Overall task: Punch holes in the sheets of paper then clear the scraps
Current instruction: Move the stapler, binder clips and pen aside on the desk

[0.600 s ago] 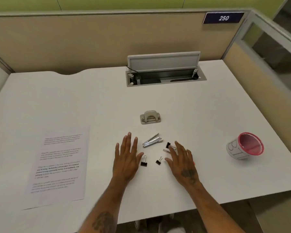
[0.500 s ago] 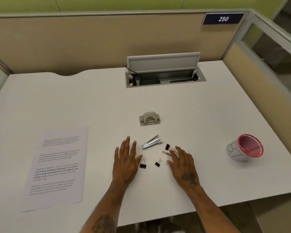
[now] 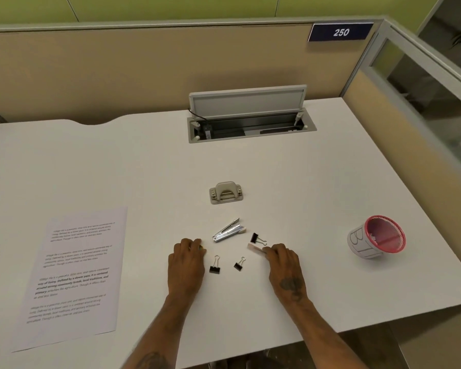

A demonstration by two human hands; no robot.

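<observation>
A grey hole punch [image 3: 226, 193] stands in the middle of the white desk [image 3: 317, 182]. A printed sheet of paper [image 3: 75, 275] lies flat at the left, apart from both hands. My left hand [image 3: 186, 265] rests on the desk below the punch, its fingers curled over a small yellow-green thing [image 3: 202, 247] that is mostly hidden. My right hand [image 3: 285, 265] has its fingers curled on one end of a small pink strip [image 3: 254, 247]. Neither hand touches the punch or the paper.
A silver stapler [image 3: 228, 230] lies between the hands and the punch. Three black binder clips [image 3: 256, 238] [image 3: 214, 267] [image 3: 238, 265] are scattered between my hands. A pink mesh cup [image 3: 378, 239] lies on its side at the right. An open cable tray [image 3: 250, 129] sits at the back.
Both hands lay flat with fingers spread; now their fingers have curled in, the left over the yellow-green thing and the right onto the pink strip.
</observation>
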